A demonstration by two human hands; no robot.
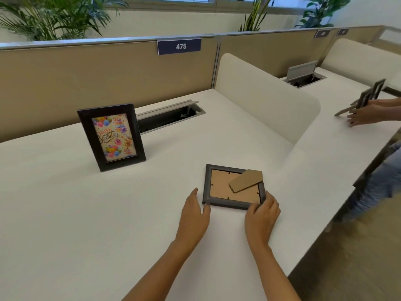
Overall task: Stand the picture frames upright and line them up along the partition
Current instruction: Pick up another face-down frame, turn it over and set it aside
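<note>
Currently the face-down frame (233, 186) lies flat near the desk's front edge. Right hand (261, 213) pinches its near corner; left hand (195, 210) open, thumb touching. Risk: loose easel leg (246, 180) swings on lifting, frame tips.

A dark frame (234, 186) lies face down, cardboard stand up, right hand (261, 216) gripping its near corner. Far left of the grip, a birthday frame (111, 136) stands upright near the partition (86, 72).

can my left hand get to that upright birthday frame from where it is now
Probably yes. The left hand is open beside the face-down frame, and only bare desk lies between it and the birthday frame.
</note>
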